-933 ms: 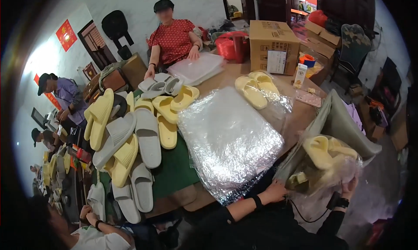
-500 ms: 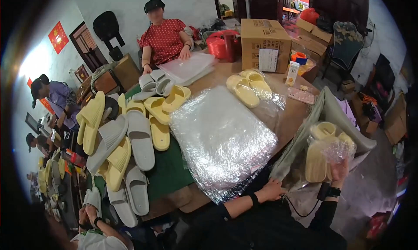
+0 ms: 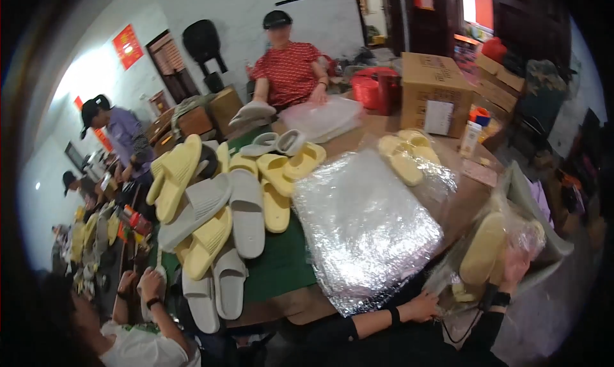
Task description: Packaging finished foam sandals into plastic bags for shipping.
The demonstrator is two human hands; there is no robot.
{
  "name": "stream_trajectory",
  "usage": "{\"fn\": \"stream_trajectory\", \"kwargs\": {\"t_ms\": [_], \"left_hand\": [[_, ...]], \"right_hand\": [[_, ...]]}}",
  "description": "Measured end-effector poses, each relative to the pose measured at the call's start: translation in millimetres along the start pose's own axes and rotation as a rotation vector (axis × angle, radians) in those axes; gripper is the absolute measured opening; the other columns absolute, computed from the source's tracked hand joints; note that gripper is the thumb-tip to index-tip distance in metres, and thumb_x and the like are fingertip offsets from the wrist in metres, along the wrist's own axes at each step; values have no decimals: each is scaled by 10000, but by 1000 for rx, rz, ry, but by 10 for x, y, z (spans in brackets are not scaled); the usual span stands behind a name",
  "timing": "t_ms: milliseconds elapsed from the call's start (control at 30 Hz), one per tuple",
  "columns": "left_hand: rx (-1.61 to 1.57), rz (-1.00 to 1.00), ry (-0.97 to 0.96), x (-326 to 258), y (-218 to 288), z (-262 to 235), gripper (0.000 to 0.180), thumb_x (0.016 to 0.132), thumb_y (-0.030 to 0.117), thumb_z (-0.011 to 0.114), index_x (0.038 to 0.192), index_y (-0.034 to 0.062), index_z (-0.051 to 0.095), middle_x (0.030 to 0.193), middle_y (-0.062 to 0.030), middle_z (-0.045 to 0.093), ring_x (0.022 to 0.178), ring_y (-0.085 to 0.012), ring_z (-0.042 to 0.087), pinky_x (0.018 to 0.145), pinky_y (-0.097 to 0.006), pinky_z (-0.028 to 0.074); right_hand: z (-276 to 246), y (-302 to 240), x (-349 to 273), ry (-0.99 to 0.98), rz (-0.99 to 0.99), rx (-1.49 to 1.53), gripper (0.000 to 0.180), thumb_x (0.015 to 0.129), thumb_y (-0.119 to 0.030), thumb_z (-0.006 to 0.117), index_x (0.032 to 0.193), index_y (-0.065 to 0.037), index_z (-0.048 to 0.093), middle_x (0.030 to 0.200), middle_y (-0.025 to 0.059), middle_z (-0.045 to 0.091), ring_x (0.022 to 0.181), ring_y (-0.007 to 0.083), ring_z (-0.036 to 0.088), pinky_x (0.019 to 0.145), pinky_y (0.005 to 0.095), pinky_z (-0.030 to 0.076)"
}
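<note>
At the lower right, my right hand (image 3: pixel 515 264) grips a clear plastic bag with a pair of yellow slippers (image 3: pixel 483 247) in it. The bag is over the mouth of a grey-green woven sack (image 3: pixel 555 247). My left hand (image 3: pixel 422 306) is closed at the near left edge of the sack's mouth, where clear plastic also shows; its fingertips are partly hidden. Left of my hands lies a stack of shiny clear plastic bags (image 3: pixel 368 229) on the table. Beyond it rests another bagged pair of yellow slippers (image 3: pixel 409 159).
Loose grey and yellow slippers (image 3: pixel 248 207) are heaped on green cloth to the left. A cardboard box (image 3: pixel 435 92) stands at the table's far right. Across the table, a person in red (image 3: pixel 288 76) handles a grey slipper. A person in white (image 3: pixel 141 344) works at lower left.
My right hand has turned the bagged slippers and brought them lower at the sack's mouth. The person opposite has lifted a grey slipper. The whole view has shifted, moving things rightward.
</note>
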State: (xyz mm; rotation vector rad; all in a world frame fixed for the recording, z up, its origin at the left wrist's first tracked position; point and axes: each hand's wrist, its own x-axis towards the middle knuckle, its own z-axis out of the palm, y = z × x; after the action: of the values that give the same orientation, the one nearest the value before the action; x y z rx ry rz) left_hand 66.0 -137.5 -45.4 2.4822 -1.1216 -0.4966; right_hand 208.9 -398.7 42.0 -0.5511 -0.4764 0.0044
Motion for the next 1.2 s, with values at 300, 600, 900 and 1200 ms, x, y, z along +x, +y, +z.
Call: {"fn": "stream_trajectory", "kwargs": {"t_ms": [300,600,900,1200], "left_hand": [[-160,32,66,20,-85,222,337,801,322,624,1123,219,623,1223,-225,453,1211,-387,388,1026,-604,215],[-78,-53,-102,-40,24,-159,410,870,354,557,1264,237,548,1244,-200,461,1195,-384,398,1005,-589,272],[64,-73,-134,8,82,-216,384,896,376,509,1246,225,563,1233,-183,504,1198,-405,416,1010,-580,290],[183,-123,-34,-171,24,-207,453,892,344,529,1327,227,489,1298,-218,455,1227,-395,391,1040,-522,283]], "right_hand": [[-1555,-227,-666,870,-147,95,549,941,-284,454,1411,-36,316,1473,132,308,1280,261,377,1076,420,262],[-1140,331,-502,855,56,-194,404,924,-280,542,1238,-34,476,1247,26,488,1187,266,468,921,402,385],[1347,1486,966,-439,-14,-1623,507,796,-312,680,1226,-85,537,1363,180,420,1265,348,381,1046,442,292],[1450,2363,1110,-584,389,-1880,709,828,-521,563,1365,-88,397,1430,240,309,1315,426,283,1058,573,207]]}}
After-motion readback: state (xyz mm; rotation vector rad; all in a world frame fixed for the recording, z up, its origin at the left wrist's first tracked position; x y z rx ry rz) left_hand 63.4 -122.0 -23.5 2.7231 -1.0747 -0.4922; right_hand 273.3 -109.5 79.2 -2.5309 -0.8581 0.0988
